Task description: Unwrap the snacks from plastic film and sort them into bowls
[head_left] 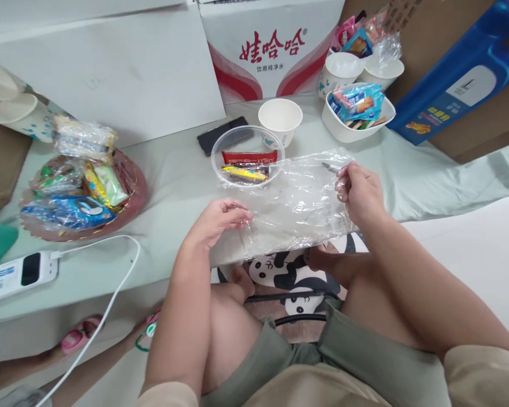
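Observation:
A sheet of clear plastic, perhaps a bag (299, 206), lies stretched between my two hands over the table's front edge. My left hand (223, 223) pinches its left side between thumb and fingers. At the right side, my right hand (361, 189) has its fingers closed on the same plastic. A small thin dark piece (331, 167) shows by the right fingertips; I cannot tell what it is or whether it is held. Just behind the plastic is a round clear tub (215, 161) with a red-wrapped snack bar (250, 157) and a yellow-wrapped snack (246, 173).
A white paper cup (280, 121) and a dark flat phone-like slab (210, 141) stand behind the tub. Left are a pink snack bowl (138, 183) and a power strip (17, 277) with a white cable. A white snack bowl (343, 131) and blue bottle (458, 85) are right.

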### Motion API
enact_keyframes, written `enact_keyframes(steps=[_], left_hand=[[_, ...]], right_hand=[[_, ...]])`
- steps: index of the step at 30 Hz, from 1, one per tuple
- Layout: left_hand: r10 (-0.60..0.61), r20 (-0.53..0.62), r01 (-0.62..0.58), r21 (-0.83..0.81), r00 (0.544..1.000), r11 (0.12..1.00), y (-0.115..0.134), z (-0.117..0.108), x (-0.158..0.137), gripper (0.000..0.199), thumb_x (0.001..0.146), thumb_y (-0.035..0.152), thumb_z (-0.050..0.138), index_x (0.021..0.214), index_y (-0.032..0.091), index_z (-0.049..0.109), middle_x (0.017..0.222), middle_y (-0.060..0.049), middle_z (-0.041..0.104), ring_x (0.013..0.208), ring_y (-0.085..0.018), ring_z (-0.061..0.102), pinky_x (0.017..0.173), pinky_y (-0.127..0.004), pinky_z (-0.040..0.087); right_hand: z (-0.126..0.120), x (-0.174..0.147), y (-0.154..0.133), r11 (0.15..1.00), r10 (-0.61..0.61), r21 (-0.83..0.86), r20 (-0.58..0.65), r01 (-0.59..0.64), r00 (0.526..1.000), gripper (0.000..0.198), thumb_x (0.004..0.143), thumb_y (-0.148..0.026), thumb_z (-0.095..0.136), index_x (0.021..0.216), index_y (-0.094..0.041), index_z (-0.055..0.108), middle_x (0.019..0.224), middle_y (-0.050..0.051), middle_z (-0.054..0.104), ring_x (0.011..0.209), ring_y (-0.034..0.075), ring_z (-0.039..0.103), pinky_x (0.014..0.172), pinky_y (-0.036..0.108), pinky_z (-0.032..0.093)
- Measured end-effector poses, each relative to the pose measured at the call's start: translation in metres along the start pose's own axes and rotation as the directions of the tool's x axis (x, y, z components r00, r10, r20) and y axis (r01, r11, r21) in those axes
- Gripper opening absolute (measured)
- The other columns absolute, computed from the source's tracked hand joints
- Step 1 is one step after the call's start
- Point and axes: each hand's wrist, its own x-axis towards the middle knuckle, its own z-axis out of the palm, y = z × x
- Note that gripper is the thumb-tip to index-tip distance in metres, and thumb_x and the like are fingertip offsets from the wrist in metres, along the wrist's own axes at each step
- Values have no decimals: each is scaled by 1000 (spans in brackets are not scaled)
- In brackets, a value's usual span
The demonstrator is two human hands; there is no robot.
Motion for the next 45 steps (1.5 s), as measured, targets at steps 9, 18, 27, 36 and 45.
enact_keyframes(steps=[9, 18, 27, 36, 45], left_hand=[[190, -184, -221, -167, 964, 961, 2, 1, 5, 28, 68, 28, 74, 92, 19, 61, 90, -3, 74, 83, -16, 72, 73, -27, 57], [110, -87, -107, 49, 990, 993, -3, 4, 4, 53, 63, 10, 71, 112, 20, 57, 87, -4, 75, 78, -17, 74, 64, -24, 54], [89, -94, -91, -18, 992, 996, 0, 3, 5, 28, 69, 26, 78, 92, 16, 67, 88, -8, 77, 76, -18, 74, 64, -25, 55], [88, -312, -111, -59, 946, 992, 4, 13, 10, 13, 84, 30, 66, 85, 18, 61, 71, -3, 73, 60, -13, 71, 45, -16, 42], [84, -406, -135, -101, 910, 986, 9, 19, 11, 6, 86, 23, 62, 83, 19, 59, 64, 0, 69, 52, -10, 66, 43, -16, 41]], right_hand=[[-3, -16, 0, 998, 36, -62, 302, -18, 953, 24, 72, -40, 80, 78, -23, 65, 85, 2, 69, 76, 14, 65, 72, 29, 56], [-1, -16, -7, 994, 1, -105, 148, 15, 989, 26, 87, -45, 70, 88, -27, 52, 73, -3, 65, 50, 10, 56, 42, 23, 41], [-12, -12, -1, 984, -111, -130, 83, 121, 990, 23, 89, -44, 66, 96, -28, 52, 70, -5, 60, 44, 7, 43, 41, 23, 34], [-28, -31, 0, 721, -647, -393, -89, 570, 757, 18, 88, -41, 61, 100, -28, 55, 97, 8, 61, 89, 24, 64, 78, 41, 52], [0, -65, 15, 315, -129, -600, 740, 735, 660, 25, 92, -23, 52, 114, -22, 65, 98, 9, 75, 83, 26, 69, 78, 41, 46]])
